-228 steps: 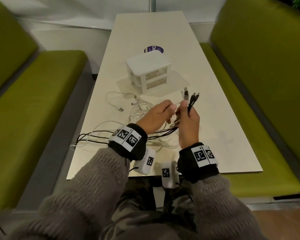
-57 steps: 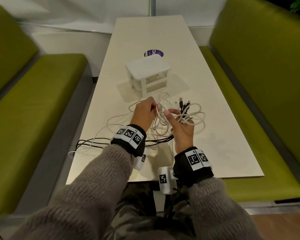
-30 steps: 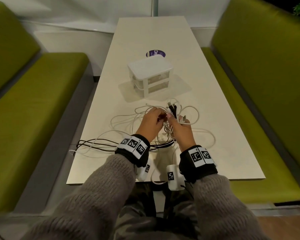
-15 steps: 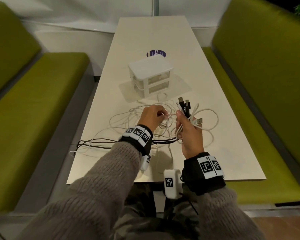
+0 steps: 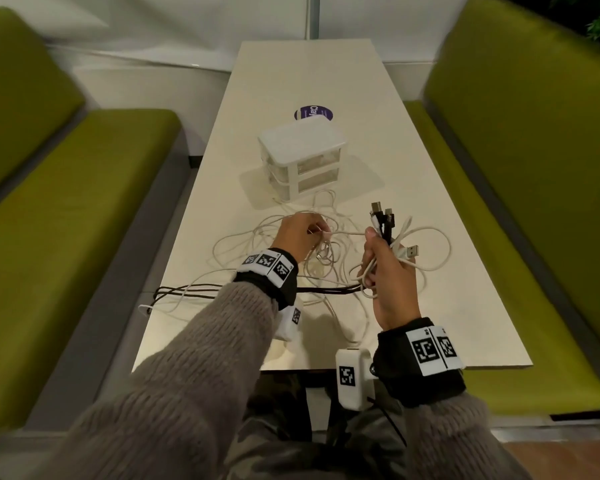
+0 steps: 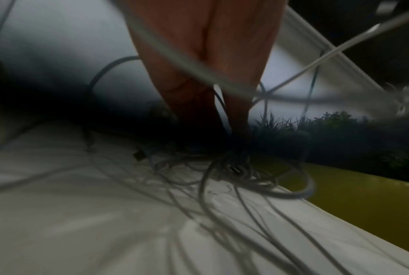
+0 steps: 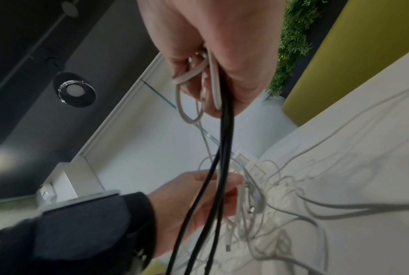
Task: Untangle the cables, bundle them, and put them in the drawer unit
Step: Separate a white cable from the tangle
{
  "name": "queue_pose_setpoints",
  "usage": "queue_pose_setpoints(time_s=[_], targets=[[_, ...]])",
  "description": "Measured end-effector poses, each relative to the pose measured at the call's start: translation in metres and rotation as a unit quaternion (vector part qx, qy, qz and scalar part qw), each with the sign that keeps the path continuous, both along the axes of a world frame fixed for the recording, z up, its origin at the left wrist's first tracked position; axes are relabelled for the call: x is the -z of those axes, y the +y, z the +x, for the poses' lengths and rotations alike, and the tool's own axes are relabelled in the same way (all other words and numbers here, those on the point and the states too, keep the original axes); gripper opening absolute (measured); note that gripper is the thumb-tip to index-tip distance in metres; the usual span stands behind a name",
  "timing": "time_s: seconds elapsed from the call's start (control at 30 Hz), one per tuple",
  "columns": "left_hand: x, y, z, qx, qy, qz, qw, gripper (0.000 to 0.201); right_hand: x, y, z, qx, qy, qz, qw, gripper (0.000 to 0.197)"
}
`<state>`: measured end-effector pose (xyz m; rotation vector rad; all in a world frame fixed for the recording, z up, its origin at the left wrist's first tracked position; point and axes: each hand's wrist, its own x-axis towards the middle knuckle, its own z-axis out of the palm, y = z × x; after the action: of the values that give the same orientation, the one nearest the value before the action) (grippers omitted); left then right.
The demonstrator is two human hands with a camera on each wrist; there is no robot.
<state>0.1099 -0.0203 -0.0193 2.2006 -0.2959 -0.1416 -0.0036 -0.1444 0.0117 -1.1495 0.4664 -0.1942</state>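
Observation:
A tangle of white cables (image 5: 329, 271) lies on the table (image 5: 447, 306) in front of the white two-drawer unit (image 5: 302, 157), whose drawers look closed. My right hand (image 5: 378, 244) grips a bunch of black and white cables upright, their plugs (image 5: 381, 216) sticking out above the fist. The black cables (image 5: 187, 292) trail from it leftwards over the table edge; in the right wrist view they (image 7: 224, 139) hang from the fist (image 7: 210, 61). My left hand (image 5: 321, 232) pinches one white strand that runs across to the right hand. In the left wrist view the fingers (image 6: 198, 55) hover over the pile (image 6: 234, 167).
A round purple sticker (image 5: 313, 112) lies behind the drawer unit. Green upholstered benches (image 5: 66, 237) (image 5: 534, 168) run along both long sides of the table. White cable loops (image 5: 430, 251) spread to the right of my right hand.
Over the last second my hands drew apart: the right hand lifted its bunch of plugs up and to the right, and a white strand now runs between the hands.

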Motion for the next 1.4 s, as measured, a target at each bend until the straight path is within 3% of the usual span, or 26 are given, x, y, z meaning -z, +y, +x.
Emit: queue_pose_setpoints(time_s=[0.1, 0.23, 0.37, 0.43, 0.6, 0.67, 0.77, 0.9, 1.0, 1.1, 1.23, 1.3, 1.4], targets=[[-0.002, 0.006, -0.001, -0.008, 0.008, -0.049, 0.999, 0.028, 0.011, -0.004, 0.006, 0.026, -0.004, 0.001, 1.000, 0.029], [-0.005, 0.012, -0.008, -0.021, -0.040, -0.078, 0.996, 0.029, 0.020, 0.009, 0.012, 0.001, -0.010, -0.082, 0.997, 0.017], [-0.008, 0.013, -0.014, -0.026, -0.088, -0.020, 0.996, 0.016, 0.014, 0.020, 0.020, -0.039, -0.079, -0.102, 0.991, 0.031], [-0.012, 0.011, -0.018, -0.020, -0.098, 0.024, 0.995, 0.011, 0.012, 0.026, 0.025, -0.071, -0.102, -0.166, 0.978, 0.037], [-0.020, 0.003, -0.020, 0.006, -0.087, 0.051, 0.995, 0.020, 0.016, 0.032, 0.037, -0.045, -0.080, -0.219, 0.971, 0.034], [-0.016, 0.003, -0.019, 0.012, -0.072, 0.072, 0.995, 0.016, 0.019, 0.032, 0.040, -0.026, -0.070, -0.206, 0.976, 0.031], [-0.010, 0.001, -0.025, 0.019, -0.048, 0.025, 0.998, 0.018, 0.023, 0.031, 0.048, 0.016, -0.055, -0.149, 0.987, 0.021], [0.001, -0.002, -0.033, 0.004, -0.071, -0.014, 0.997, 0.010, 0.021, 0.032, 0.052, 0.016, -0.052, -0.165, 0.985, 0.013], [0.002, -0.002, -0.030, -0.015, -0.026, -0.081, 0.996, 0.014, 0.018, 0.025, 0.053, 0.003, -0.038, -0.065, 0.997, 0.002], [0.000, -0.003, -0.026, 0.025, 0.019, -0.095, 0.995, 0.026, 0.020, 0.015, 0.051, -0.028, -0.004, 0.001, 1.000, 0.029], [0.002, -0.005, -0.022, 0.042, 0.049, -0.093, 0.994, 0.030, 0.020, 0.017, 0.047, -0.059, 0.024, -0.004, 0.998, 0.071], [0.000, -0.004, -0.019, 0.044, 0.044, -0.088, 0.994, 0.033, 0.015, 0.015, 0.045, -0.060, 0.017, 0.000, 0.998, 0.060], [-0.006, 0.002, -0.013, 0.050, 0.046, -0.088, 0.994, 0.034, 0.010, 0.007, 0.040, -0.052, -0.005, 0.004, 0.999, 0.021]])
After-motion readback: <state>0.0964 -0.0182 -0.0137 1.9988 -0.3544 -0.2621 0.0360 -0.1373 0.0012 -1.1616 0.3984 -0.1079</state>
